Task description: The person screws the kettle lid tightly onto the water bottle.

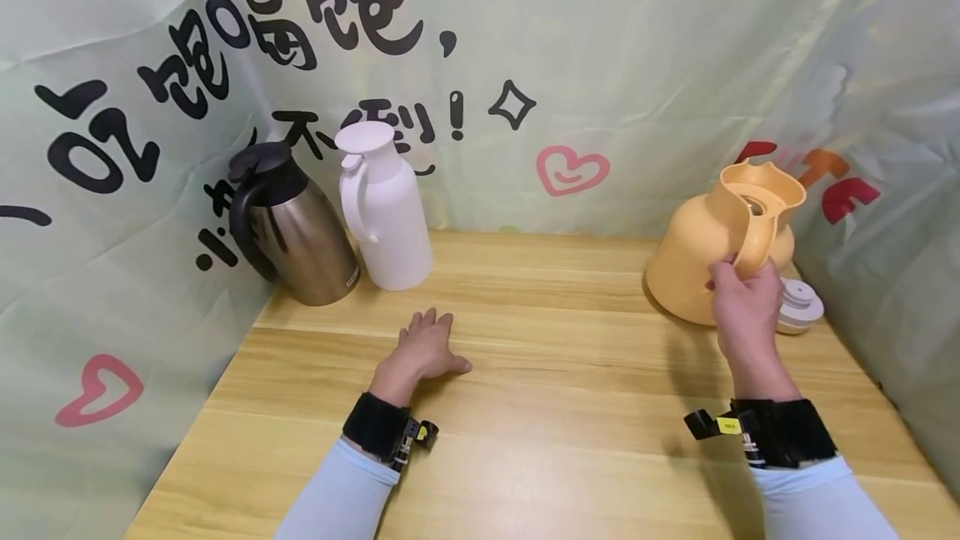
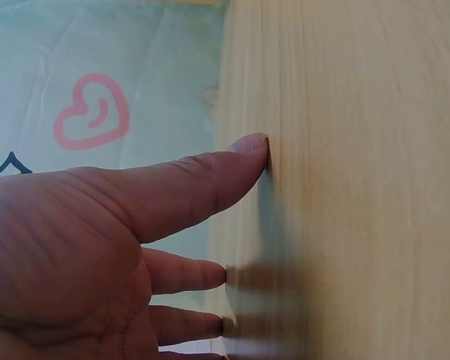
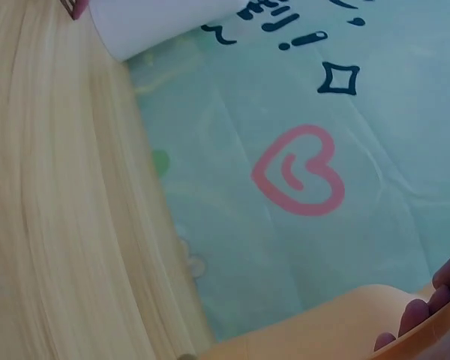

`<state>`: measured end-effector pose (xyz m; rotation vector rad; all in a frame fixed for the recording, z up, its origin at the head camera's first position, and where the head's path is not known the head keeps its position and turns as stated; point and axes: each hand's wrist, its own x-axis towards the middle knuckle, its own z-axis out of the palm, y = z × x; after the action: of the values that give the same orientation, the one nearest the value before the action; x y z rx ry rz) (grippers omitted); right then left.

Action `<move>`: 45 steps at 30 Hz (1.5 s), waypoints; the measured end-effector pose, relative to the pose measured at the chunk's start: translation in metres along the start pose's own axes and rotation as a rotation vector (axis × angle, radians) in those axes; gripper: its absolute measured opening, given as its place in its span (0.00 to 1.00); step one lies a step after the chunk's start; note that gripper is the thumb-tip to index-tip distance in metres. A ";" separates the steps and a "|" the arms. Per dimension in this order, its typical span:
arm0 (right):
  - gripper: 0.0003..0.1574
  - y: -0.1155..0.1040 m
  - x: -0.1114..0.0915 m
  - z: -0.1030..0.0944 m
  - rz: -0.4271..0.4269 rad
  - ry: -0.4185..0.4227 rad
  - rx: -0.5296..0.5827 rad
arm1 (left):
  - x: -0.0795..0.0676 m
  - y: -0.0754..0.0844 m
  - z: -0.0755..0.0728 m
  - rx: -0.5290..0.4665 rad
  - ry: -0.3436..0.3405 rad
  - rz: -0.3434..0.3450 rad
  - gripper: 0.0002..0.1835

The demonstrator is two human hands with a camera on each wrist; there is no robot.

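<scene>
Our landmark is the orange insulated jug (image 1: 686,261), which stands on the wooden table (image 1: 570,432), or nearly so; we cannot tell whether its base is fully down. Our right hand (image 1: 746,307) is clamped on the jug's handle (image 1: 756,247), with the fingers curled round its lower part. Our left hand (image 1: 426,348), well to the left of the jug and nearer to us, has its fingers spread apart, with the thumb and fingertips touching the tabletop.

To handle the jug well, we judge that a higher grip on the handle would steady it better, since a low hold may let the top tip. We should hold the wrist firm and move slowly, because the central opening (image 1: 754,205) looks uncovered and anything inside could spill. The white-topped lid (image 1: 801,303), just to the right of the jug, could be knocked by our knuckles, so we give it room. The white jug (image 1: 396,227) and the steel jug (image 1: 311,248), both well to the left of the orange one, pose little risk.
</scene>
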<state>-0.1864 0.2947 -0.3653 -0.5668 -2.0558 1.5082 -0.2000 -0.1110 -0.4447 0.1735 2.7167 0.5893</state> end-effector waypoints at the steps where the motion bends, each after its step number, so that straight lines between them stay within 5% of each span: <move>1: 0.03 -0.001 -0.002 0.001 0.000 -0.005 -0.005 | 0.000 0.000 0.000 0.000 0.001 0.001 0.53; 11: 0.03 -0.004 -0.034 0.016 -0.093 -0.017 -0.082 | -0.003 0.003 -0.003 -0.005 0.013 0.004 0.53; 31: 0.04 -0.025 -0.106 0.057 -0.197 -0.229 -0.034 | -0.007 0.007 -0.003 -0.007 -0.002 0.000 0.47; 38: 0.06 -0.029 -0.126 0.069 -0.230 -0.323 0.032 | -0.019 0.025 -0.010 -0.054 -0.026 0.159 0.39; 45: 0.04 -0.036 -0.143 0.082 -0.261 -0.407 0.056 | -0.039 0.061 -0.028 -0.405 0.166 0.395 0.26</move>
<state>-0.1281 0.1369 -0.3738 0.0405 -2.2665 1.6121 -0.1712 -0.0738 -0.3823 0.5839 2.6576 1.3002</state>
